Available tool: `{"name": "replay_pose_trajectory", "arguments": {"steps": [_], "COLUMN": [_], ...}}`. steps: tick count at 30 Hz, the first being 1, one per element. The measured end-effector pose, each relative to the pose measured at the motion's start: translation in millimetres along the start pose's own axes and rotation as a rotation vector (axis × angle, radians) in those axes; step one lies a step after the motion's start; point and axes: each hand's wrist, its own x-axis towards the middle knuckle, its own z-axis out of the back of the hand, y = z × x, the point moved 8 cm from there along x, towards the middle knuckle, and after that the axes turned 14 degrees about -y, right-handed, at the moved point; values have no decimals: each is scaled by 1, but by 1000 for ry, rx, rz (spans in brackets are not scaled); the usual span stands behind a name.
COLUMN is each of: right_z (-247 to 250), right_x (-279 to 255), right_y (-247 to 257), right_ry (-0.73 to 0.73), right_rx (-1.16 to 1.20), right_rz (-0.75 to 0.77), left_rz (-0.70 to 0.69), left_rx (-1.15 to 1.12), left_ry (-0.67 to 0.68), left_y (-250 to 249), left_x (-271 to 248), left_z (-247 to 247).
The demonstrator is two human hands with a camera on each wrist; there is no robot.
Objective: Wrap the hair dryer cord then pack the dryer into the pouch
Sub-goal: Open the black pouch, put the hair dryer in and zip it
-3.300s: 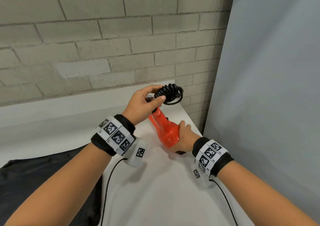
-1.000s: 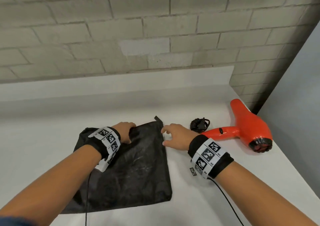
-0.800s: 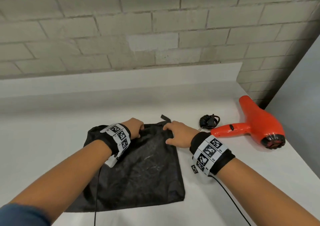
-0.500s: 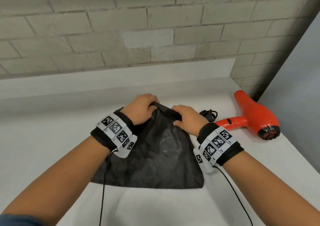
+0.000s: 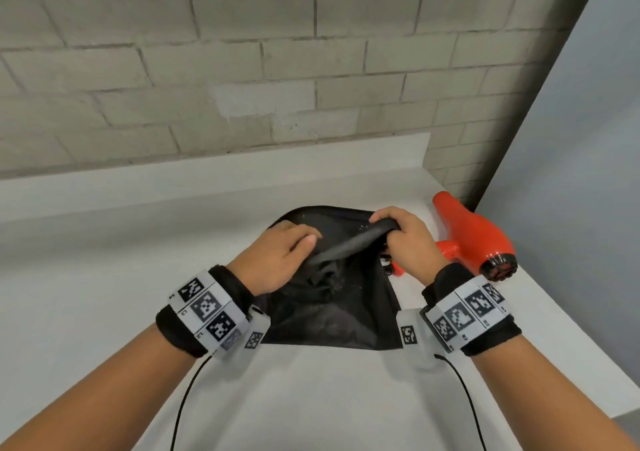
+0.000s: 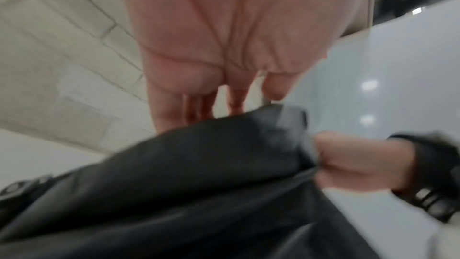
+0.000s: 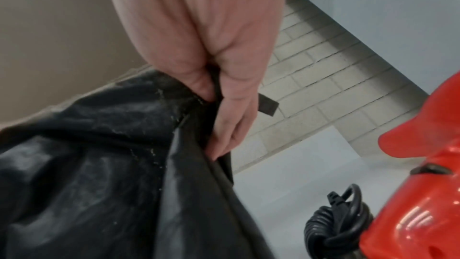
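Wristbands [image 5: 207,312] with black-and-white markers sit nearest on both forearms, and just past them the black pouch [image 5: 329,315] lies on the white table [image 5: 104,295], its bottom edge toward the person and its mouth at the far end. Both hands work that mouth. The right hand [image 5: 407,239] has its fingers curled tight round the near lip, pinching the fabric and lifting it. The left hand [image 5: 277,253] is looser — fingers only partly bent and reaching down into the opening, touching the fabric; whether they grip it is hard to tell, as the left wrist view is blurred.

Beyond and to the right of the right hand lies the red hair dryer [image 5: 474,239] on its side, handle pointing back toward the pouch, barrel running away to the far right. Its coiled black cord [image 7: 341,229] sits bundled at the handle end, just beside the pouch — so the right hand is much the nearer one to fetch it, I'd judge.
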Motion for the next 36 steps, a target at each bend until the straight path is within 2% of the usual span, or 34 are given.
{"name": "replay_pose_trajectory", "arguments": {"steps": [1,2,4,6,7,9,11,13,15,17,19,22,25,27,28,29,32,34,36], "right_z": [2,2,0,-4,-3,-1,-3,-8,-18,-24,-22,-10,7,14,15,12,-8,-25,-32], "right_x": [-3,-6,-14,-22,-23,-23,-24,-28,-35,-37,-34,-24,-11,-9,-12,-15,-30,-39,-43], "right_y": [3,5,11,17,18,18,22,26,25,12,2,-3,-1,6,11,15,20,13,5], "right_ry": [19,53,155,214,197,136,98,109,191,241,195,16,-211,-306,-322,-311,-135,64,173], "right_rx": [5,25,108,226,228,144,44,-142,-382,-636,-840,-928,-595,-358,-295,-272,-403,-625,-810], "right_rz": [18,28,37,18,22,56,119,222,291,287,251,196,145,145,165,194,288,286,272], "left_rz": [30,59,99,153,181,210,227,238,248,195,61,-111,-99,9,90,172,366,400,360], "left_rx": [95,219,435,493,478,399,256,129,61,47,39,5,196,314,299,242,80,70,131], "left_ry": [-30,-1,194,370,393,347,236,7,-297,-490,-500,-370,-178,-28,7,-7,-250,-384,-434], "left_y": [11,23,45,65,73,82,82,77,68,51,34,24,41,56,63,65,71,75,72], "left_x": [3,3,0,-7,-7,0,10,22,27,23,19,7,-3,-8,-9,-8,1,7,11], "left_z": [1,0,-15,-29,-32,-32,-26,-8,21,44,50,43,19,2,-2,-1,24,39,45]}}
